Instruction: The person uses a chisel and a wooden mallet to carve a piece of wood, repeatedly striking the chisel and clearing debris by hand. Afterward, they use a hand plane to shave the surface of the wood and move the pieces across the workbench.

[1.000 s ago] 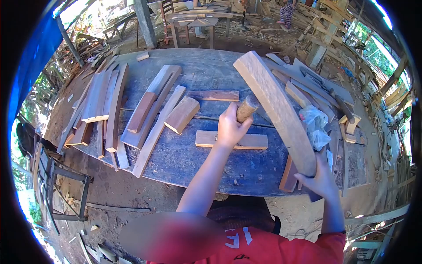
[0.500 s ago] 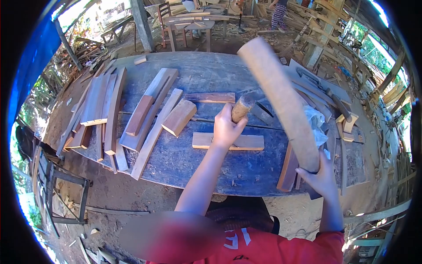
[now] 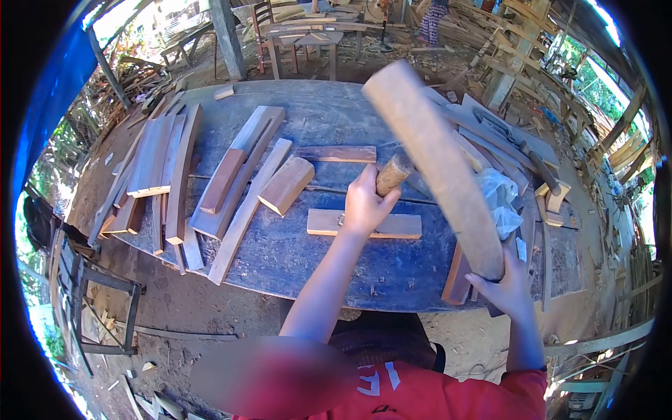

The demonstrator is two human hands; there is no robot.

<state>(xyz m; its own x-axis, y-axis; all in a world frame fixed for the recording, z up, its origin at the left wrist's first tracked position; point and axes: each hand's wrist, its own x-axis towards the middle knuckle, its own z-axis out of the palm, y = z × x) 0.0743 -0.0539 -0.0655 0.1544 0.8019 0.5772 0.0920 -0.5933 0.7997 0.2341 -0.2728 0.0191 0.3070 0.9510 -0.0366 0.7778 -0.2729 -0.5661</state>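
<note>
My left hand (image 3: 365,205) grips a short round wooden handle (image 3: 393,173) above the middle of the dark workbench (image 3: 294,255). Just under that hand lies a pale flat wood block (image 3: 402,225). My right hand (image 3: 507,285) holds the lower end of a long curved wooden piece (image 3: 434,161), which rises up and to the left over the bench and looks blurred. What sits at the handle's far end is hidden behind the curved piece.
Several planks and curved slats (image 3: 168,161) lie on the bench's left half, with a wedge-shaped block (image 3: 285,184) near the centre. A crumpled plastic bag (image 3: 502,199) and more wood offcuts sit at the right. A metal stand (image 3: 105,301) is on the ground at left.
The curved piece in my right hand swung right and back left, its top now further left. My left hand stayed on the handle with only small shifts.
</note>
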